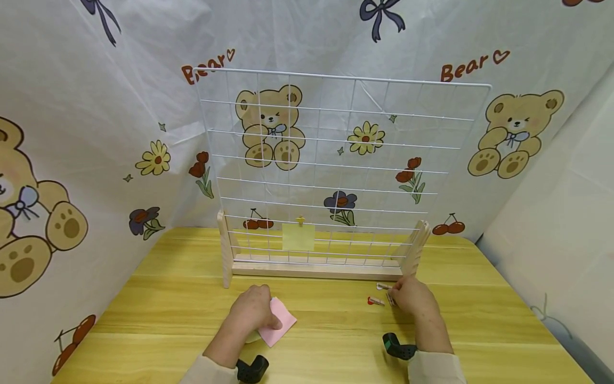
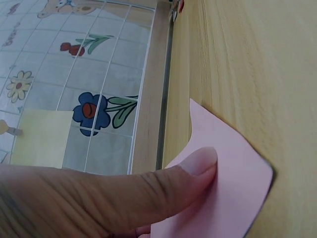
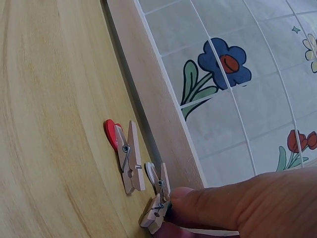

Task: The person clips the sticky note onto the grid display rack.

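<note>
My left hand pinches a pink paper note, its thumb flat across the upper face in the left wrist view. A sliver of light green paper shows beneath that hand. At the right, my right hand has thumb and finger on the end of a small wooden clothespin, low over the table. Beside it lie a clothespin with a white decoration and another with a red heart. The fingertips partly hide the gripped clothespin's end.
A white wire grid stands upright in a wooden base behind the hands. A yellow note hangs low on it from a yellow-topped clip. Bear-printed cloth surrounds the wood-grain table.
</note>
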Available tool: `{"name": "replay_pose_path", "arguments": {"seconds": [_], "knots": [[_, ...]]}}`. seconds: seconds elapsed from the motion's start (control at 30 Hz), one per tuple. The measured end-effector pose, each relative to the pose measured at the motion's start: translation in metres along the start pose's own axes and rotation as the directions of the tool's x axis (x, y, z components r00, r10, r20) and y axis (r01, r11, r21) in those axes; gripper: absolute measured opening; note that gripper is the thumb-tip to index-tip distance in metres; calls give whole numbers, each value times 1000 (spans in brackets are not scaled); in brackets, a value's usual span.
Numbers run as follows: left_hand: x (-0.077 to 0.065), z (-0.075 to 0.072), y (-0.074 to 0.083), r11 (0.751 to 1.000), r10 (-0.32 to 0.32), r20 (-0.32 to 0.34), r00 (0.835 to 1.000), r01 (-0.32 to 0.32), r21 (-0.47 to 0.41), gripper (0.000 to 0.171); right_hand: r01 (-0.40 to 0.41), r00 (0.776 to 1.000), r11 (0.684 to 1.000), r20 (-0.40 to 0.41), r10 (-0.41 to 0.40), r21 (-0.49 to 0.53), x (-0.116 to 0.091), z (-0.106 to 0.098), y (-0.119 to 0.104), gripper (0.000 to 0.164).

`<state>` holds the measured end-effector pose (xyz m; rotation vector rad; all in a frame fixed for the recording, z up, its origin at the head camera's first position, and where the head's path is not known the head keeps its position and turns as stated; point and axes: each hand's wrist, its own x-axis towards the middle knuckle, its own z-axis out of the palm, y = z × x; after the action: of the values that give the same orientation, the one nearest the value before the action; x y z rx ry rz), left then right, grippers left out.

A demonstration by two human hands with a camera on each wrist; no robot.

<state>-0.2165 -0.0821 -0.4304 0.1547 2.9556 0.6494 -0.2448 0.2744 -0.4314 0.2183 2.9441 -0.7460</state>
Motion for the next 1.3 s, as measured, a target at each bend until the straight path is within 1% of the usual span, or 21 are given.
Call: {"name": "replay_pose_path", "arguments": {"seconds": [0.17, 0.43, 0.53, 0.63, 0.7, 0.8, 0.87, 0.9, 1.03, 1.1, 1.2, 1.3], "knots": [[-1, 0, 0, 1000, -5, 0, 1000, 5, -10, 49, 0, 1000, 1000, 4, 0, 8, 0, 0, -1, 19], [0, 0, -1, 1000, -9, 8, 1000, 9, -7, 45, 33, 999, 999, -16, -32, 2, 0, 2, -1, 18], [1, -1, -1, 1000, -5, 15, 1000, 5, -12, 45, 33, 999, 999, -17, -33, 5, 1, 2, -1, 19], [1, -3, -2, 1000, 5, 32, 999, -4, -29, 44, 33, 999, 999, -12, -33, 6, 2, 3, 0, 20], [1, -5, -3, 999, 14, 45, 999, -12, -49, 40, 32, 999, 999, -7, -32, 5, 3, 3, 0, 21], [1, -8, -5, 996, 25, 58, 998, -20, -84, 29, 27, 1000, 1000, -3, -27, 6, 4, 3, 1, 22], [0, -10, -6, 994, 36, 56, 998, -30, -106, 21, 21, 1000, 1000, -3, -21, 8, 4, 4, 0, 21], [0, -11, -6, 993, 44, 53, 998, -37, -115, 20, 19, 1000, 1000, -3, -19, 8, 4, 4, 0, 21], [-3, -14, -6, 988, 78, 46, 996, -71, -139, 28, 3, 1000, 1000, -5, -3, 15, 2, 4, -2, 21], [-4, -15, -5, 986, 89, 52, 995, -81, -146, 27, 0, 1000, 1000, -4, 0, 20, 2, 4, -2, 21], [-5, -17, -5, 984, 96, 64, 993, -85, -154, 23, -3, 1000, 1000, -7, 3, 25, 2, 5, -2, 23], [-5, -19, -4, 983, 91, 82, 992, -76, -168, 22, 0, 1000, 1000, -10, 1, 27, 1, 6, -2, 25]]}}
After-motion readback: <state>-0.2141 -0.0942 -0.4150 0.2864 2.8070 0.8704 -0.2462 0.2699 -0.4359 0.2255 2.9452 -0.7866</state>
